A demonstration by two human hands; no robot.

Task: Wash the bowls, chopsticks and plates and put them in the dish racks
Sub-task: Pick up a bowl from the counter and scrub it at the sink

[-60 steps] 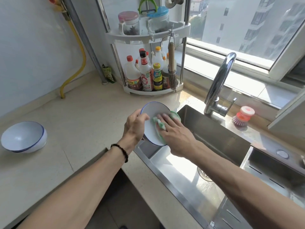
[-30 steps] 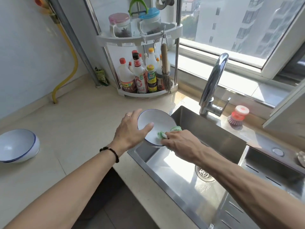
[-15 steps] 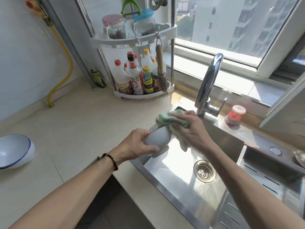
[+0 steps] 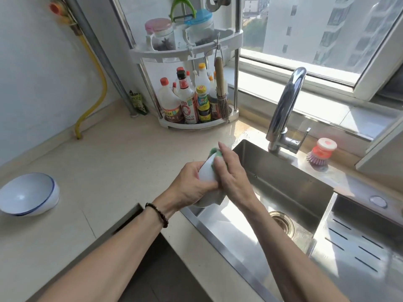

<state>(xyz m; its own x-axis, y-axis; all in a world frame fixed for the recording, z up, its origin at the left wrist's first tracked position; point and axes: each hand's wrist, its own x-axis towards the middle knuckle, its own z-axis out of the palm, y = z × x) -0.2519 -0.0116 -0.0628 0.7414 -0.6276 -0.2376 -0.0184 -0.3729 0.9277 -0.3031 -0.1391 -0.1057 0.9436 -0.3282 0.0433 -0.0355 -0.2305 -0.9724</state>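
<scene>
Over the left edge of the steel sink (image 4: 290, 192), my left hand (image 4: 192, 186) grips a white bowl (image 4: 207, 173) turned on its side. My right hand (image 4: 233, 173) presses a green and white dishcloth (image 4: 217, 152) flat against the bowl's outside, fingers straight. Most of the cloth and bowl is hidden between my two hands. A second white bowl with a blue rim (image 4: 28, 194) lies tilted on the counter at far left.
The tap (image 4: 285, 107) arches over the sink's back. A red and purple dish brush (image 4: 321, 154) stands to its right. A corner shelf (image 4: 189, 88) holds sauce bottles, jars and a hanging brush. A slotted drain tray (image 4: 357, 243) lies at right.
The bowl has been turned from facing me to its side. My right hand left the inside, lifted the cloth over the rim, and now presses it on the bowl's outside.
</scene>
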